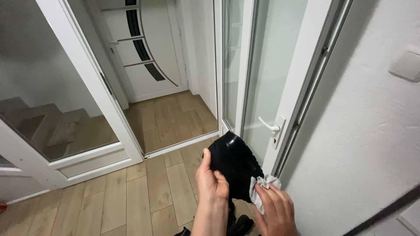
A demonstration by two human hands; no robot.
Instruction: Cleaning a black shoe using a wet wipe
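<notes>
Item: glossy black ribbed rubber shoe (234,168), held in the air above the pale wood-plank floor (131,196), low in the head view, in front of the door. Its long axis ran from upper left down to lower right, rounded end uppermost.

Left hand (212,181): fingers closed around the shoe's left edge, thumb over the near face, clamped firmly on it. This hand carried the shoe.

Right hand (273,212): fingers pinched together on a crumpled white tissue wad (261,188), pressed against the shoe's lower right side. The shoe lay up and to the left of this grip; the right hand was the nearer to that lower end.

Surfaces: shoe shiny, with raised ridges along its lower half; tissue soft, creased, matte.

Surroundings: white-framed glazed door (267,65) standing open just behind the shoe, with a white lever handle (272,127); rough white plaster wall (372,144) to the right, bearing a pale square switch (407,65); a second white door with dark curved panes (140,48) beyond; beige stair steps (48,122) behind glass at left. A dark object (238,225) lay below the hands, kind unclear.
</notes>
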